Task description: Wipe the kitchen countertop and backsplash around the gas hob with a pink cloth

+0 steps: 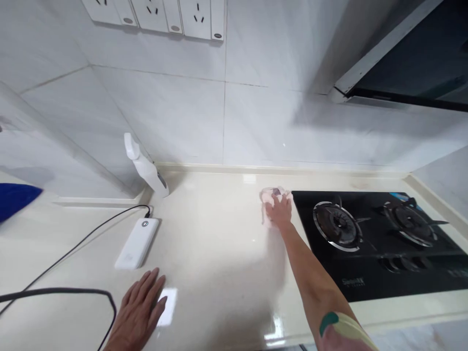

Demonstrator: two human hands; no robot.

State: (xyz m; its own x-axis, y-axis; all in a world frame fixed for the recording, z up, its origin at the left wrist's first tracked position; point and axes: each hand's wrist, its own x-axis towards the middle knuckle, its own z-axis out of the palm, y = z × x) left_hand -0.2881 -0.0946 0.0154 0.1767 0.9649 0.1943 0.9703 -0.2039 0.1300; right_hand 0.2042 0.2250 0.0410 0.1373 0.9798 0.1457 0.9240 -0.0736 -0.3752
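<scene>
Left hand (139, 312): flat and palm down on the countertop, fingers spread, holding nothing. A black cable (54, 292) loops just beside it, toward the lower left. Past the fingertips, a white power bank (137, 243) lies on the pale stone countertop (219, 253), with a thinner black cable (84, 239) plugged into its far end.

Right hand (278, 209): arm reaching forward, palm down on a bunched pink cloth (268, 207), fingers slightly curled over it and pressing it to the counter. Cloth sits just left of the hob's edge, touching or almost touching it; the hand hides the contact.

Beyond the right hand: a black glass gas hob (380, 248) with two burners, the nearer (337, 225) closest to the hand.

Far left of the left hand, a blue cloth (14, 200) pokes in at the frame edge. Ahead of the power bank, a white spray bottle (146, 168) stands near the backsplash, tilted in this wide view. Farther up: tiled wall (183, 107), a row of white wall sockets (153, 14), and, top right, a range hood (402, 53).
</scene>
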